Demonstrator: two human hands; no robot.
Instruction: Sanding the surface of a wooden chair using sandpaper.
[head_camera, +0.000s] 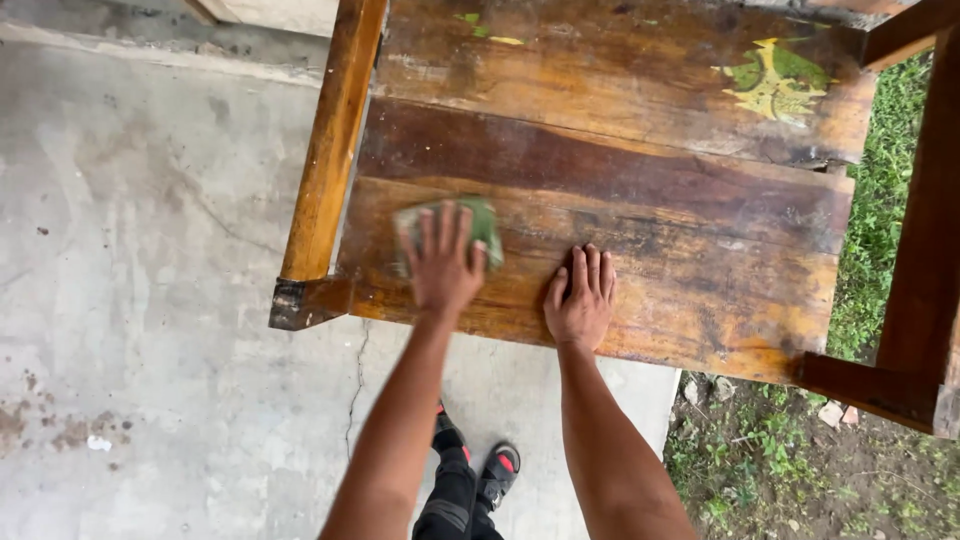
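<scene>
The concrete floor fills the left half of the view, grey and stained, with a thin crack running down from the bench's front edge at about 6 o'clock. On it stands a wooden bench whose plank tabletop takes up the upper middle, its varnish worn dark in bands and marked with a yellow and green paint patch at 1 o'clock. A rounded wooden rail borders the tabletop at 10 o'clock, and a darker frame beam runs down the 3 o'clock side. Grass and bare soil lie at 4 o'clock, beyond the edge of the concrete.

The person's left hand lies palm down on a green cloth at the tabletop's near left corner, just beside the rail; its fingers are spread wide and pressed flat over the cloth, which shows blurred around them. The right hand rests flat on the bare wood just to the 3 o'clock side of the left, fingers straight and close together, holding nothing. Black and red shoes show at 6 o'clock between the forearms.
</scene>
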